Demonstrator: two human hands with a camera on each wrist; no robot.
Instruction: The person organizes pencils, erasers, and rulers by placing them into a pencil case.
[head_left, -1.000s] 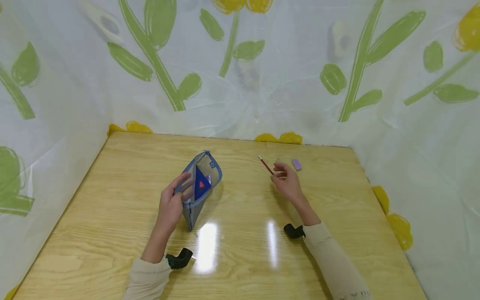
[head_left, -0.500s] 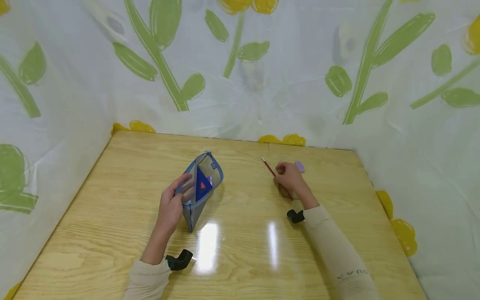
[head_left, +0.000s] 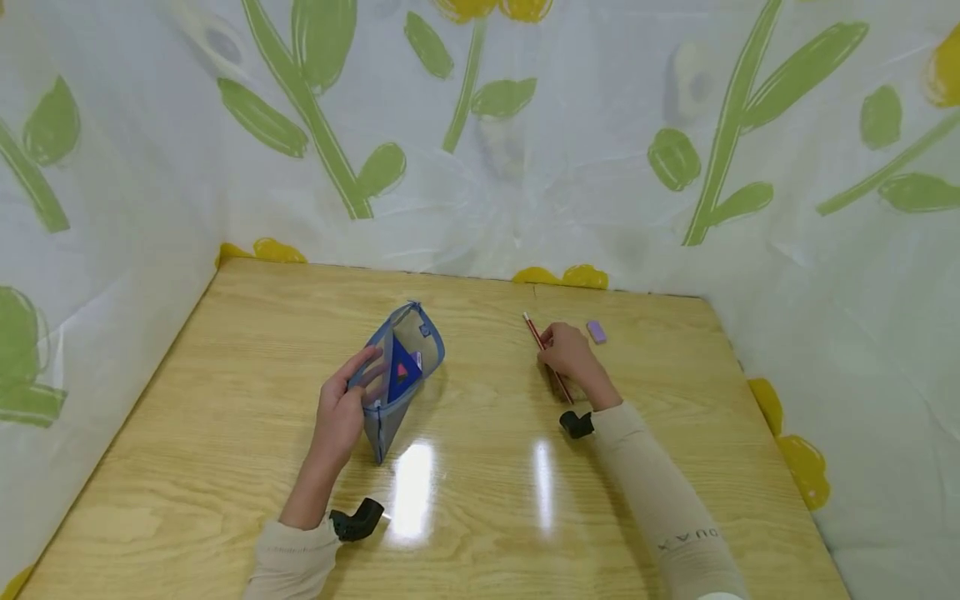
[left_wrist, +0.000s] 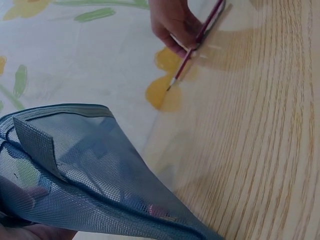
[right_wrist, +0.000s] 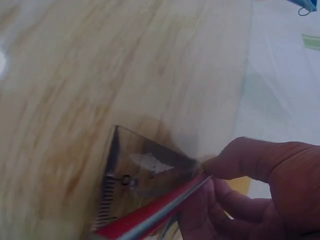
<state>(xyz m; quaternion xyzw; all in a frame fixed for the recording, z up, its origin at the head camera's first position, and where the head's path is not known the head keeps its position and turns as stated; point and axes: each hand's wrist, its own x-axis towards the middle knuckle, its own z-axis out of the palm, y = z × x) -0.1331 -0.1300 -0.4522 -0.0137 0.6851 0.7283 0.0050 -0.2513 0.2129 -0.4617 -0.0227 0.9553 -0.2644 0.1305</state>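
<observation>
My left hand (head_left: 341, 417) holds up a blue mesh pencil case (head_left: 386, 429), its mouth gaping open. Inside sit a blue set square (head_left: 395, 388) and a small lilac item (head_left: 417, 359). The mesh case (left_wrist: 95, 145) fills the lower left of the left wrist view. On the right, my right hand (head_left: 572, 354) pinches a red pencil (head_left: 533, 330) between thumb and fingers. In the right wrist view, a clear ruler (right_wrist: 145, 167) with black markings runs beside the pencil, one corner at the fingertips. Its far end is out of view.
A lilac eraser (head_left: 596, 332) lies on the wooden table (head_left: 480, 400) just beyond the right hand. White sheeting (head_left: 570, 217) with painted flowers walls the table at the back and sides. Black wrist cameras (head_left: 358, 520) sit at both cuffs.
The right hand has turned over and shifted slightly, so more of the pencil shows on its near side. The eraser, partly covered half a second ago, shows whole. The left hand and case stay put.
</observation>
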